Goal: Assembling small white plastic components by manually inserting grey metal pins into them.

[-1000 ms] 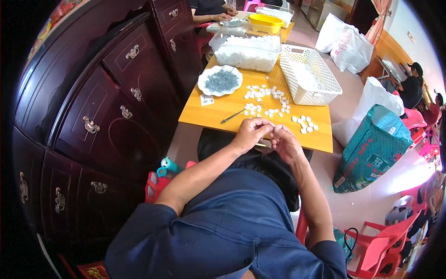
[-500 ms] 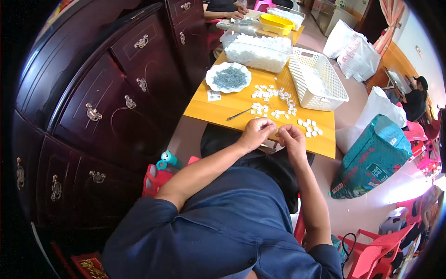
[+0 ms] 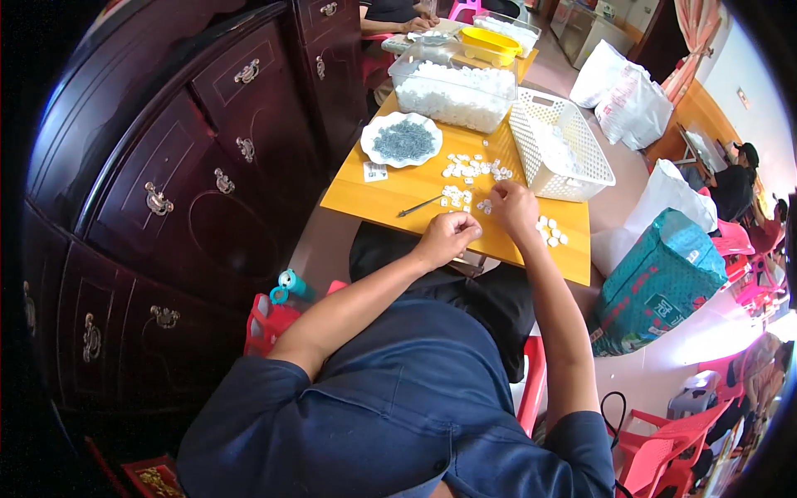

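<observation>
My left hand (image 3: 448,238) is at the table's near edge, fingers curled and thumb pressed to the index finger; whatever is in the pinch is too small to make out. Farther forward, my right hand (image 3: 515,207) points down among small white plastic pieces (image 3: 466,168), its fingertips bent together and partly hidden. A separate cluster of whitish pieces (image 3: 551,231) lies right of that wrist. To the left of the loose pieces is a thin dark rod-like tool (image 3: 419,207). A scalloped white plate (image 3: 368,142) holds a heap of small dark slender parts (image 3: 404,139).
Behind stand a clear bin (image 3: 452,114) of white pieces, a white perforated basket (image 3: 573,189) and a yellow tub (image 3: 490,46). A teal bag (image 3: 656,282) is right of the wooden table (image 3: 357,195); dark cabinets (image 3: 158,166) line the left. Another person's hands (image 3: 419,23) are at the far end.
My right hand has left the spot beside my left hand and moved forward onto the white pieces. My left hand stays near the table edge, still pinched.
</observation>
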### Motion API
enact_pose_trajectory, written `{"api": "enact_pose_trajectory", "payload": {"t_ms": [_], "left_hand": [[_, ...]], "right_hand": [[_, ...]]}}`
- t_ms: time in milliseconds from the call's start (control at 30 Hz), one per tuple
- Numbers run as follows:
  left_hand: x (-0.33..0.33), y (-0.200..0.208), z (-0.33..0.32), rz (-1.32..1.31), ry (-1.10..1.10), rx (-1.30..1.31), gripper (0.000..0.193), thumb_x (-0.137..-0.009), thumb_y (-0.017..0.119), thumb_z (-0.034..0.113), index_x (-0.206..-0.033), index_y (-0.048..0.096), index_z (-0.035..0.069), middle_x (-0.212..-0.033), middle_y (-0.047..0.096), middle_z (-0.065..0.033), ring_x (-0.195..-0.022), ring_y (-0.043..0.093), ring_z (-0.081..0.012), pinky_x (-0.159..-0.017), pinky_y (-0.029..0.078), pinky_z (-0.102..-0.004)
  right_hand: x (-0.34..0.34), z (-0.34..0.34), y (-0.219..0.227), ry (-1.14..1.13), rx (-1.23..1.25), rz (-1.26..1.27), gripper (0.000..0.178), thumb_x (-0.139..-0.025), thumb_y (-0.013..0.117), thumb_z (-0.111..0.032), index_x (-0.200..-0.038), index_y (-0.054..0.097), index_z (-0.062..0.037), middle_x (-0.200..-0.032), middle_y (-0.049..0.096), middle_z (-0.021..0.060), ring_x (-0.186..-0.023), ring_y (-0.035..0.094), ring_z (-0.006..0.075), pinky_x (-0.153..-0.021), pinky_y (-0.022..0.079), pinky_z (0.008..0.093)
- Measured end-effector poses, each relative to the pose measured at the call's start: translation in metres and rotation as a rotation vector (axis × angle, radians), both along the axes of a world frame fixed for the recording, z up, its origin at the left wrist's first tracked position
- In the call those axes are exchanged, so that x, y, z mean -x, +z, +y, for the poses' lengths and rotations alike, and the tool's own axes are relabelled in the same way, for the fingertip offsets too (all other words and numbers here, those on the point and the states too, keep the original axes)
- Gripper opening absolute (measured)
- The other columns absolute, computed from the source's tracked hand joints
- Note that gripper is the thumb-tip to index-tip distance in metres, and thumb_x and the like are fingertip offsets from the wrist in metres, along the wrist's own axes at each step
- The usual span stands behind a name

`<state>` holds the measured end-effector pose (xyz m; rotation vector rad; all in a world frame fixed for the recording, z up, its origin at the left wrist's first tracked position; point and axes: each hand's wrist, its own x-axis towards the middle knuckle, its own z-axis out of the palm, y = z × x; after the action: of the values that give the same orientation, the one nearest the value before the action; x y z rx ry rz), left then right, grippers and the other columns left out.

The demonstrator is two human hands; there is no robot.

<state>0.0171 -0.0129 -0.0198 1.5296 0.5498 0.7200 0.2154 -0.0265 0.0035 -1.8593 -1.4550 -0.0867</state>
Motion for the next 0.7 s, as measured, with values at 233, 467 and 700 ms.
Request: {"api": "enact_pose_trajectory", "payload": {"t_ms": [233, 467, 700], "left_hand": [[0.000, 0.005, 0.000, 0.003, -0.010, 0.020, 0.016, -0.097, 0.064, 0.017, -0.092, 0.065, 0.002, -0.070, 0.059, 0.0025, -0.057, 0.053, -0.0035, -0.051, 0.046, -0.0209], [0.000, 0.002, 0.002, -0.029, -0.028, 0.092, 0.012, -0.097, 0.064, 0.013, -0.095, 0.065, 0.002, -0.069, 0.057, 0.0025, -0.054, 0.051, -0.0044, -0.048, 0.043, -0.0218], [0.000, -0.001, 0.001, -0.020, -0.033, 0.062, 0.012, -0.097, 0.064, 0.013, -0.094, 0.065, 0.001, -0.069, 0.058, 0.0022, -0.055, 0.052, -0.0048, -0.049, 0.044, -0.0221]], "right_hand": [[-0.024, 0.030, 0.009, -0.106, 0.074, -0.144, 0.016, -0.088, 0.065, -0.024, -0.089, 0.076, -0.0125, -0.084, 0.072, 0.0166, -0.076, 0.070, 0.0374, -0.071, 0.056, 0.0457], [-0.032, 0.054, -0.004, -0.104, 0.176, -0.221, 0.021, -0.090, 0.064, -0.025, -0.101, 0.076, -0.0128, -0.100, 0.071, 0.0165, -0.093, 0.069, 0.0352, -0.084, 0.055, 0.0449], [-0.027, 0.038, -0.010, -0.050, 0.140, -0.213, 0.017, -0.092, 0.064, -0.027, -0.099, 0.074, -0.0143, -0.095, 0.069, 0.0130, -0.091, 0.069, 0.0334, -0.080, 0.055, 0.0448]]}}
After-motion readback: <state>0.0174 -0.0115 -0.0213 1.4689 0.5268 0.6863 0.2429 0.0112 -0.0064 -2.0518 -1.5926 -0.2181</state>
